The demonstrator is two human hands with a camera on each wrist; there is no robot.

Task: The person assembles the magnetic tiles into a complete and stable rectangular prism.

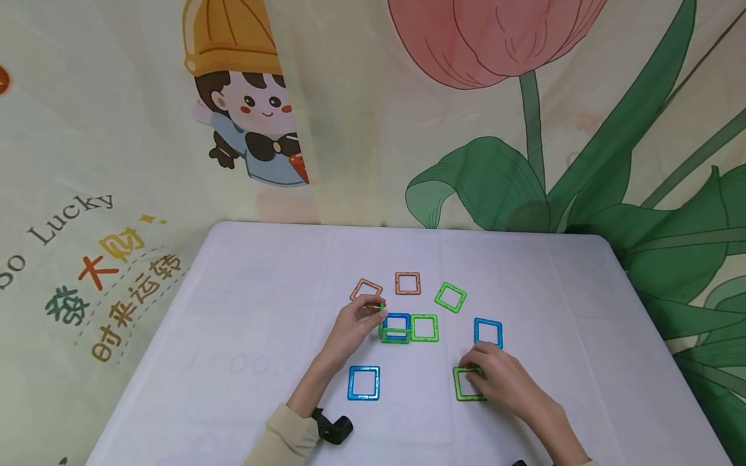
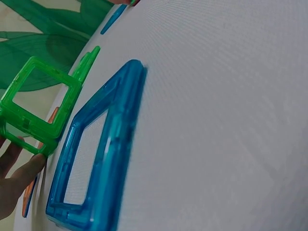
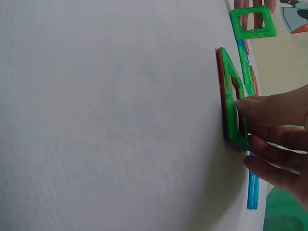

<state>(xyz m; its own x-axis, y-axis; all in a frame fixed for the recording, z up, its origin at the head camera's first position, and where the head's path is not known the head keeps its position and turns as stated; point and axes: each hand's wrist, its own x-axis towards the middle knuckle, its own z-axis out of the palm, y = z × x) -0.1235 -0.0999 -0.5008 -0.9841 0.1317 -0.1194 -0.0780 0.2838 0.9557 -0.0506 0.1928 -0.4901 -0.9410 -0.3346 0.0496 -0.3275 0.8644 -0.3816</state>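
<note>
My left hand (image 1: 357,322) pinches a green magnetic tile, a hollow square, that stands at the left edge of a blue tile (image 1: 398,317) lying flat. Another green tile (image 2: 45,91) stands upright along the near side of that blue one. A flat green tile (image 1: 436,329) adjoins the blue tile on its right. Farther right, my right hand (image 1: 502,378) grips a green square tile (image 3: 230,106) by its far side, thumb at its opening. A dark red edge shows along the underside of this tile in the right wrist view.
Around these lie two orange tiles (image 1: 408,283) at the back, a tilted green tile (image 1: 438,299), a blue tile (image 1: 476,331) just beyond my right hand, and a blue tile (image 1: 351,383) near my left forearm. The white table (image 1: 262,272) ends at a printed cloth backdrop.
</note>
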